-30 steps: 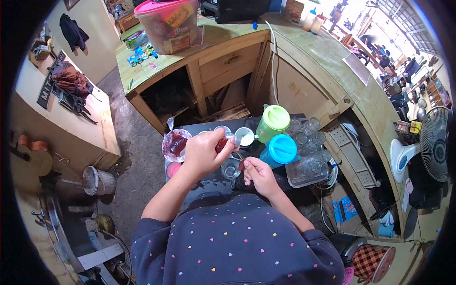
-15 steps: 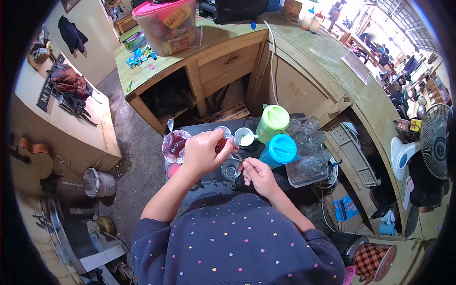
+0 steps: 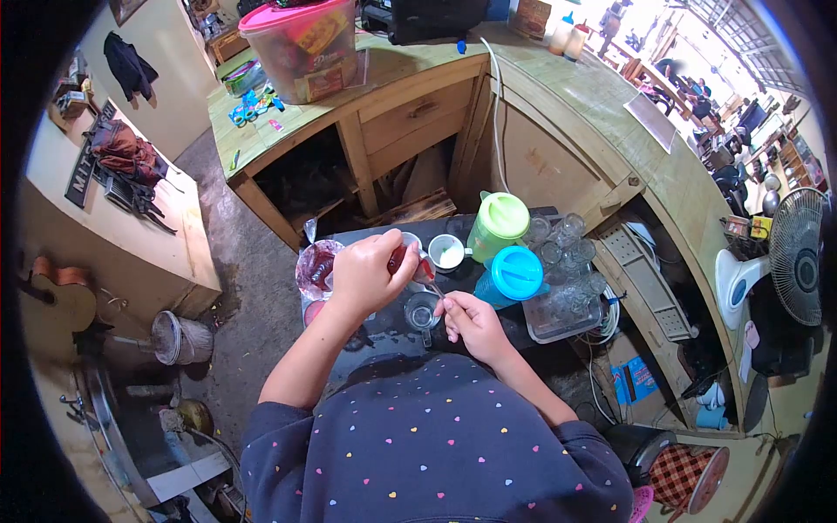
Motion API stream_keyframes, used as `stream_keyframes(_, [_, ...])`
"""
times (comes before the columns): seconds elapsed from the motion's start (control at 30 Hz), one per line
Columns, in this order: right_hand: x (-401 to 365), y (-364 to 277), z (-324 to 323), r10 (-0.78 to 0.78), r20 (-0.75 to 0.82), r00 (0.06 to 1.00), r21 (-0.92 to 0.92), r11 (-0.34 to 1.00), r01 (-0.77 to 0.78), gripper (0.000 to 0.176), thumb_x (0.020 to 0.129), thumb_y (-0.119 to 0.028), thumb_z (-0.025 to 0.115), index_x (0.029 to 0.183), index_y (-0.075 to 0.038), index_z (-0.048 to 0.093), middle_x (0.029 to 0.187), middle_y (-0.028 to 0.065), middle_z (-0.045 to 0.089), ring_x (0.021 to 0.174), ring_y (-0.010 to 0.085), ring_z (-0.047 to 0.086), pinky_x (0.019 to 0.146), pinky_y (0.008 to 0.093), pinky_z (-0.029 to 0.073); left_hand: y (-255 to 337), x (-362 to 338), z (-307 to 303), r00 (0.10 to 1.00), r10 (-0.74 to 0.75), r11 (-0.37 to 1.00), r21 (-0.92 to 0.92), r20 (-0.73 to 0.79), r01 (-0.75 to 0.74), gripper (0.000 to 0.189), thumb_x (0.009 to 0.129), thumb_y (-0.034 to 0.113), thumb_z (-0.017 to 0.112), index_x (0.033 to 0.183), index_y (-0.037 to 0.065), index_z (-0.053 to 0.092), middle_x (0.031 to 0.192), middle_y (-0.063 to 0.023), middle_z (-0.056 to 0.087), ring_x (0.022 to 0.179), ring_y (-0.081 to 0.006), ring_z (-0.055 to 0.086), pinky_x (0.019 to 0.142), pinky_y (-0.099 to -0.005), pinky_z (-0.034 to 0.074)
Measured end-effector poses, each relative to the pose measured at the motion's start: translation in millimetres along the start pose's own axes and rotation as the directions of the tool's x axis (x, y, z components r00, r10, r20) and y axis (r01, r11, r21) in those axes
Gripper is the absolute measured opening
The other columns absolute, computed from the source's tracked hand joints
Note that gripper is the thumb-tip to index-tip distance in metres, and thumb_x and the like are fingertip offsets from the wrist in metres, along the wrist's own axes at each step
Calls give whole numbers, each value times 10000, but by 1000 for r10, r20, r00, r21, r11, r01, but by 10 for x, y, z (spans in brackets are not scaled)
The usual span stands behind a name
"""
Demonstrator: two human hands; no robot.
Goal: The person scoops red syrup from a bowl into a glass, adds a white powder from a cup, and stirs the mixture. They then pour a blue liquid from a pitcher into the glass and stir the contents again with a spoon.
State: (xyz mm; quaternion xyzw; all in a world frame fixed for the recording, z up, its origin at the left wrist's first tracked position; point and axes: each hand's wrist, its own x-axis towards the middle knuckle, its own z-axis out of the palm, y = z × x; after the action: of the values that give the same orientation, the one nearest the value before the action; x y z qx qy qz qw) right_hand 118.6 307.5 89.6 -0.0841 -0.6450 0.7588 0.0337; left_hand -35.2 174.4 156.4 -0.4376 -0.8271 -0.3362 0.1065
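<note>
My left hand [image 3: 370, 272] is closed around a small container with dark red contents, mostly hidden by the fingers. My right hand [image 3: 473, 322] pinches the handle of a spoon [image 3: 433, 284], whose bowl end shows red beside the container. Just below the spoon stands a clear glass mug [image 3: 422, 309] on the dark table. Left of my left hand lies an open plastic bag [image 3: 319, 266] with dark red stuff in it. A white cup [image 3: 447, 252] with something pale inside stands beyond the hands, and another cup is partly covered by my left hand.
To the right stand a green-lidded pitcher [image 3: 503, 218] and a blue-lidded pitcher [image 3: 516, 275]. Several glasses crowd a clear tray [image 3: 562, 324] beside them. A wooden counter [image 3: 418, 74] curves around the far side, bearing a pink-lidded tub [image 3: 301, 57]. A fan [image 3: 795, 257] stands at right.
My left hand and its container have shifted slightly left. More red shows at the spoon's bowl end. My right hand stays nearly in place, and the whole view has moved a little.
</note>
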Motion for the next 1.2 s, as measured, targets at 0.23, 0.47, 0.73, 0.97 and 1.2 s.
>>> stream_keyframes(0.23, [-1,-11,5,-3,-1,1000,-19,1000,3,260,995,-194,426,900,6,562,592,-19,421,530,57,428,518,214,391,-56,29,6,1000,-14,1000,12,-24,14,305,861,290,594,669,60,539,606,-111,586,546,-266,597,482,-356,454])
stream_keyframes(0.47, [-3,-11,8,-4,-18,1000,24,1000,5,257,985,-183,434,867,-3,574,577,-19,447,518,51,449,505,215,381,-121,47,21,999,-36,999,16,-39,37,313,865,287,587,664,54,528,591,-112,568,533,-272,582,476,-361,442])
stream_keyframes(0.73, [0,-11,-9,4,-6,1000,3,1000,-4,264,999,-209,425,912,5,554,594,-22,404,530,58,417,521,213,400,-83,31,17,999,-16,1000,-6,-38,16,292,865,267,587,668,57,534,589,-111,567,529,-267,584,482,-360,451])
stream_keyframes(0.97, [12,-12,-3,2,-6,1000,51,999,-2,277,1002,-222,420,904,1,550,587,-30,392,512,55,401,516,214,396,25,-34,12,1000,23,999,-40,5,-23,246,849,235,596,680,63,547,596,-107,573,533,-266,589,482,-362,454])
stream_keyframes(1.2, [7,-61,4,11,-20,1000,83,997,-9,266,993,-218,433,888,-17,572,599,-49,400,532,27,389,524,196,396,-34,-11,20,999,-50,997,-62,-21,49,262,854,244,597,680,56,544,586,-117,552,542,-282,578,480,-373,435])
